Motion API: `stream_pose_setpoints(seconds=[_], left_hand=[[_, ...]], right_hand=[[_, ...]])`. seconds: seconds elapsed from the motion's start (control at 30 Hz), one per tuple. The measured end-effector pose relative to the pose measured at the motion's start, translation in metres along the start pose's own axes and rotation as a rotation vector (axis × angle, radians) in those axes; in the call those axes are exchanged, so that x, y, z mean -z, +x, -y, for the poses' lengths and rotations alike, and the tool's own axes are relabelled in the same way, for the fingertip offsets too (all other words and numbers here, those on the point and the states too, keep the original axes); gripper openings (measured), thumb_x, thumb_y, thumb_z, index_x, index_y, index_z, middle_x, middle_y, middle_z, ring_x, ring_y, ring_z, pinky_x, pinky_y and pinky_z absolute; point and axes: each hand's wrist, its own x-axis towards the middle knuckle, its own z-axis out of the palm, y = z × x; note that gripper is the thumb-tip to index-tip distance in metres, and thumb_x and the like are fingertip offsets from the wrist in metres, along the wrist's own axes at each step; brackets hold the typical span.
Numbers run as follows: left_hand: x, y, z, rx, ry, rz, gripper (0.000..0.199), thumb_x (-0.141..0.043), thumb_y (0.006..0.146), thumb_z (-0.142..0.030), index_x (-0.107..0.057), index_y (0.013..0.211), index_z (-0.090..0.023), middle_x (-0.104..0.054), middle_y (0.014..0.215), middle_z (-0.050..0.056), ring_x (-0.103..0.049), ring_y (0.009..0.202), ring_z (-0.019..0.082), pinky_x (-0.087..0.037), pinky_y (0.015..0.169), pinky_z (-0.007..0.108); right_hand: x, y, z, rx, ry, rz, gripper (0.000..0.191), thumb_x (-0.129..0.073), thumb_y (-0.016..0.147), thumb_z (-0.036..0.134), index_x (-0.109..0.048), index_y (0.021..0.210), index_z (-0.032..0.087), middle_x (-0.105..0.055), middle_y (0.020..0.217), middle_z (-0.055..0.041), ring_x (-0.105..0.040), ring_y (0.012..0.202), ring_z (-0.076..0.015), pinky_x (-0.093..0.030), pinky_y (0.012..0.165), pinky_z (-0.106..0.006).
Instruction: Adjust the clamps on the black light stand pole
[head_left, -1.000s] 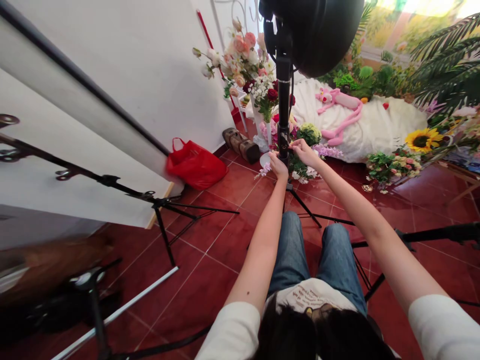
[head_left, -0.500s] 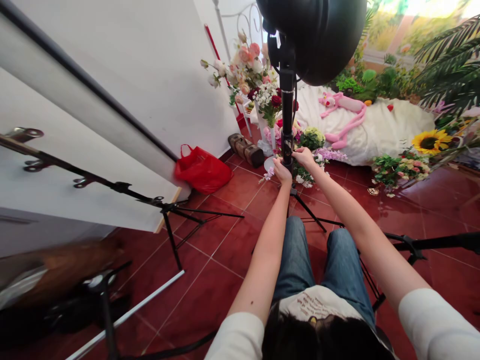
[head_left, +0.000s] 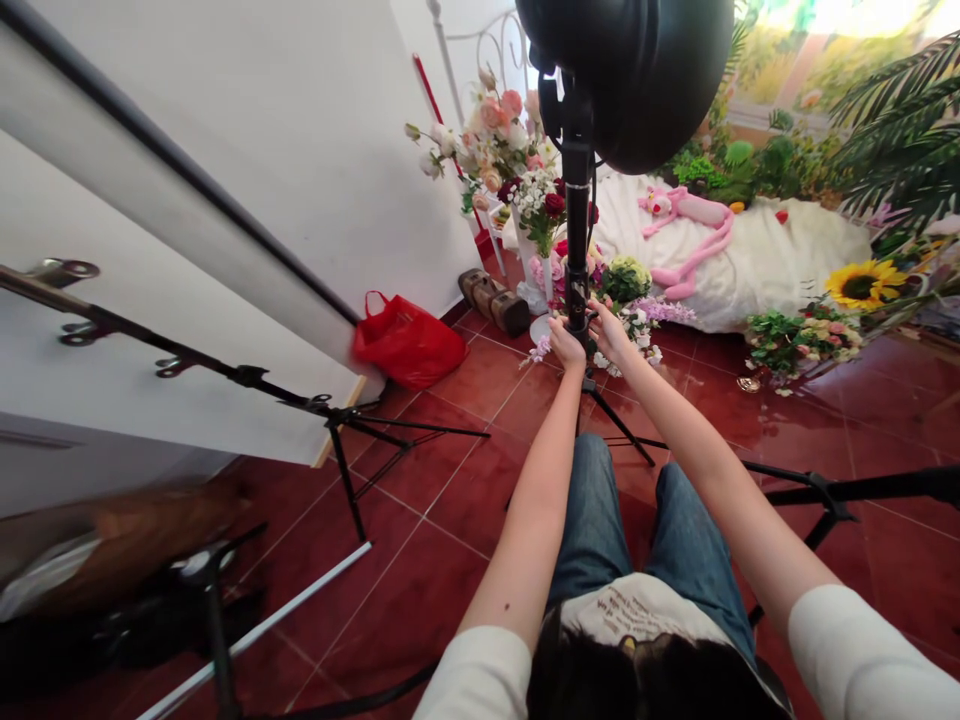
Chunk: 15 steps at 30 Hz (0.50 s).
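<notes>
A black light stand (head_left: 577, 225) rises in front of me, with a large black lamp head (head_left: 637, 80) on top. My left hand (head_left: 568, 344) is closed round the stand's pole from its left side, below the middle joint. My right hand (head_left: 609, 330) is at the right side of the same joint, its fingers bent at a small knob or clamp there; the fingertips are small and partly hidden, so what they grip is unclear. The stand's tripod legs (head_left: 621, 428) spread on the floor before my knees.
A red bag (head_left: 409, 342) lies on the tiles at the left, near a backdrop stand (head_left: 247, 376) and a white pole (head_left: 300, 605). Flowers (head_left: 495, 130) and a white-draped bed with a pink plush toy (head_left: 701, 210) stand behind. Another black stand (head_left: 825, 492) is at the right.
My right hand has shifted slightly down and its fingers have changed position at the joint. My left hand stays on the pole. The view has moved slightly.
</notes>
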Motion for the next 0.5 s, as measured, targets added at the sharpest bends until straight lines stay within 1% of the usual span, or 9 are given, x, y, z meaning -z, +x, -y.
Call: stream_pose_setpoints(seconds=[0.1,0.2,0.27,0.4,0.5], left_hand=[[0.001,-0.001,-0.001,-0.003,-0.001,0.018,0.063,-0.014,0.102,-0.046,-0.063,0.071,-0.019,-0.066,0.073,0.005,-0.062,0.075,0.015,-0.047,0.079,0.026],[0.001,-0.001,-0.002,0.003,0.005,-0.001,0.061,-0.016,0.102,-0.043,-0.063,0.07,-0.019,-0.066,0.072,0.004,-0.063,0.075,0.015,-0.047,0.078,0.025],[0.001,-0.001,-0.002,0.003,0.001,-0.002,0.061,-0.016,0.102,-0.042,-0.062,0.07,-0.019,-0.067,0.072,0.004,-0.064,0.076,0.015,-0.047,0.079,0.025],[0.002,-0.002,-0.002,-0.007,-0.007,0.01,0.059,-0.016,0.102,-0.04,-0.06,0.069,-0.019,-0.068,0.074,0.004,-0.065,0.079,0.015,-0.047,0.081,0.025],[0.001,-0.002,-0.001,-0.012,0.004,-0.017,0.057,-0.018,0.103,-0.039,-0.056,0.065,-0.02,-0.065,0.07,0.003,-0.063,0.078,0.015,-0.046,0.08,0.024]], right_hand=[[-0.005,-0.002,-0.005,-0.009,0.132,-0.023,0.039,-0.072,0.078,0.056,-0.056,0.086,0.022,-0.063,0.063,0.0067,-0.059,0.058,-0.0088,-0.044,0.058,-0.018],[-0.012,0.003,-0.011,0.04,0.2,-0.089,0.043,-0.071,0.078,0.059,-0.051,0.087,0.022,-0.055,0.056,0.0098,-0.054,0.051,-0.0082,-0.043,0.054,-0.019],[-0.017,0.008,-0.014,0.077,0.216,-0.125,0.044,-0.07,0.078,0.061,-0.048,0.085,0.023,-0.052,0.055,0.0111,-0.053,0.051,-0.0083,-0.044,0.053,-0.019],[-0.02,0.019,-0.018,0.122,0.153,-0.16,0.046,-0.072,0.076,0.059,-0.044,0.083,0.024,-0.049,0.057,0.0123,-0.05,0.049,-0.0073,-0.042,0.05,-0.018],[-0.021,0.025,-0.017,0.137,0.055,-0.298,0.046,-0.075,0.074,0.054,-0.042,0.079,0.024,-0.044,0.055,0.0128,-0.045,0.048,-0.006,-0.041,0.049,-0.018]])
